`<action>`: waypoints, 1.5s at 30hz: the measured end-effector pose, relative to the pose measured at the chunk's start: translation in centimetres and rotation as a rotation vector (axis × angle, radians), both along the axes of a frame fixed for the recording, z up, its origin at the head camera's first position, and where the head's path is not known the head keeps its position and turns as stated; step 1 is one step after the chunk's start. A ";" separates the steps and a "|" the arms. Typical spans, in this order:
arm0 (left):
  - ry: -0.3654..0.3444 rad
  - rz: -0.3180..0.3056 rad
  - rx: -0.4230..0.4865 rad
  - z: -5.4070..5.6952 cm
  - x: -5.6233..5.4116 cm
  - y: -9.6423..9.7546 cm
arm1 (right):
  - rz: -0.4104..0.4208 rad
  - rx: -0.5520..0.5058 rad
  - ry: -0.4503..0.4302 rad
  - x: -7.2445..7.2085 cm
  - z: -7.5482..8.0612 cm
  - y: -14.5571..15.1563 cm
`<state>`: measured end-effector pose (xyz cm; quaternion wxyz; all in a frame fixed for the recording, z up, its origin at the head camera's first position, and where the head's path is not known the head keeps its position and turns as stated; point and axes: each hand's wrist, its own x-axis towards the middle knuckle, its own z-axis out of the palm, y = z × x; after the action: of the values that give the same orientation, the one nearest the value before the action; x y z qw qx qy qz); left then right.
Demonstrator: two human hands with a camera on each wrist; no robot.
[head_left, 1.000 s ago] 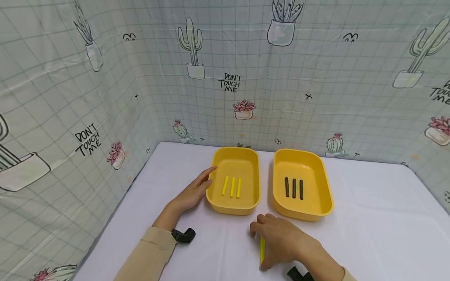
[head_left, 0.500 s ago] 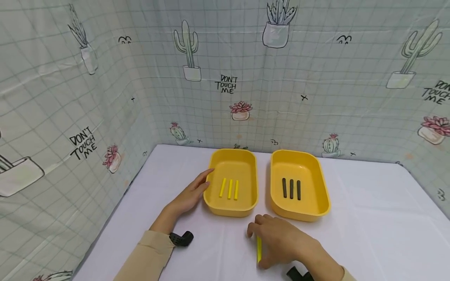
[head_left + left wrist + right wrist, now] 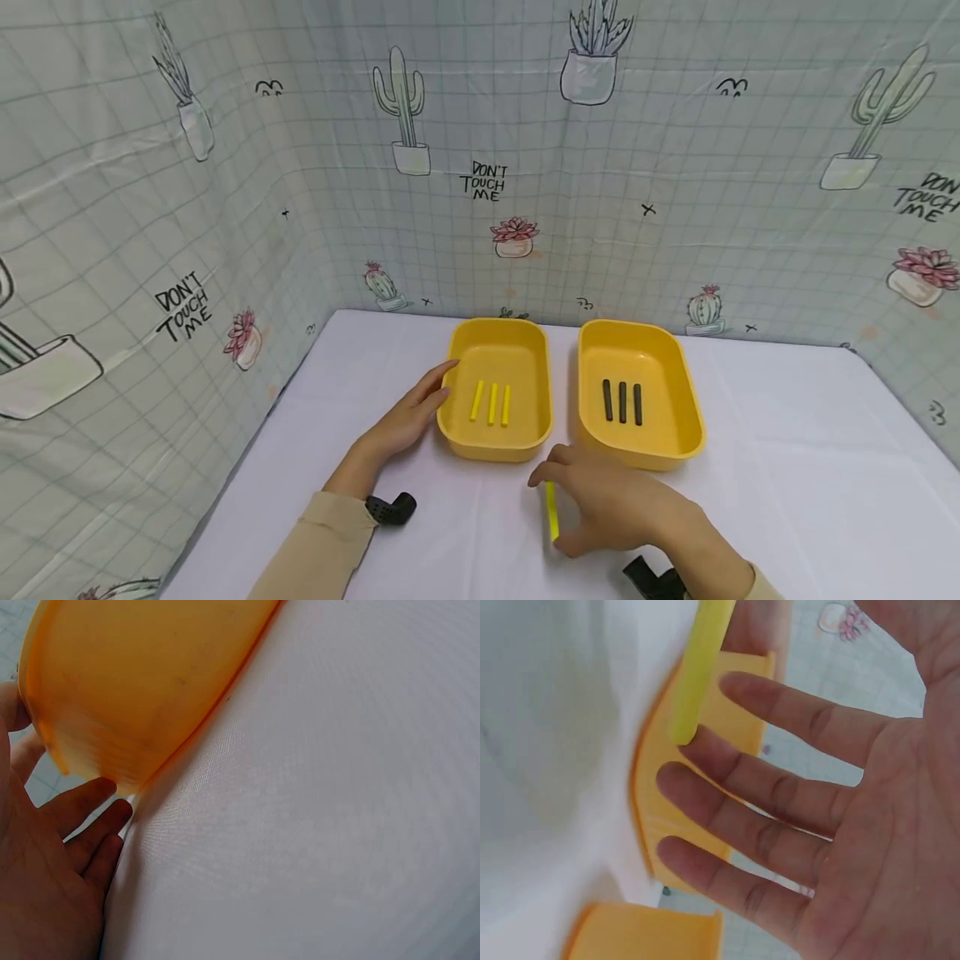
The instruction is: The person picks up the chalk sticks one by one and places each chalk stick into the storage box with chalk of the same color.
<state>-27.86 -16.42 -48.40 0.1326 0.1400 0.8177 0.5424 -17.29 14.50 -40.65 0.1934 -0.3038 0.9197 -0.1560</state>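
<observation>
My right hand (image 3: pixel 611 504) pinches a short yellow stick (image 3: pixel 552 510) end to end, thumb on the near end and a fingertip on the far end. In the right wrist view the stick (image 3: pixel 701 671) meets the middle fingertip while the other fingers are spread. My left hand (image 3: pixel 408 417) rests against the left side of the left yellow tray (image 3: pixel 495 452), fingertips at its rim. Fingertips touch the tray's wall (image 3: pixel 135 712) in the left wrist view. Inside that tray lie three yellow sticks (image 3: pixel 492 404).
A second yellow tray (image 3: pixel 645 458) stands to the right, holding three black sticks (image 3: pixel 622 402). A white cloth (image 3: pixel 787 467) covers the table. Behind and to the left hangs a grid-patterned curtain (image 3: pixel 450 242) with cactus drawings.
My right hand has moved slightly forward, toward the trays, with the yellow stick pinched in it. My left hand stays at the left tray.
</observation>
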 end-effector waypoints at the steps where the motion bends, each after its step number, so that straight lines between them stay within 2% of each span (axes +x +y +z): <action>1: 0.002 -0.001 -0.001 0.0 0.0 0.0 | -0.001 -0.013 0.001 0.0 0.2 0.1; 5: -0.002 0.001 -0.002 0.2 -0.1 0.2 | -0.009 -0.054 0.029 -0.1 1.1 0.5; 12: -0.004 -0.004 0.013 0.0 -0.5 0.4 | -0.023 -0.053 0.187 -0.8 2.4 1.1; 17: -0.010 0.007 0.010 -0.2 -0.2 0.1 | -0.025 -0.077 0.231 -2.6 2.8 0.7; 24: 0.002 0.000 0.009 -0.1 -0.2 0.0 | -0.032 -0.107 0.282 -5.9 2.6 -0.1; 27: 0.009 0.004 0.007 -0.1 -0.2 0.0 | -0.030 -0.095 0.276 -7.2 2.5 -0.6; 32: 0.001 -0.001 0.013 -0.1 0.0 0.0 | -0.077 -0.040 0.218 -8.8 1.6 -1.5; 39: -0.020 0.006 0.009 -0.2 0.4 0.0 | -0.113 0.006 0.164 -10.3 0.2 -2.5; 45: 0.015 0.007 -0.001 -0.3 -0.2 0.0 | -0.122 0.031 0.164 -11.3 0.0 -3.1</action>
<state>-28.05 -16.43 -48.66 0.1243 0.1411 0.8194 0.5415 -28.57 11.45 -40.69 0.1123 -0.2558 0.9516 -0.1277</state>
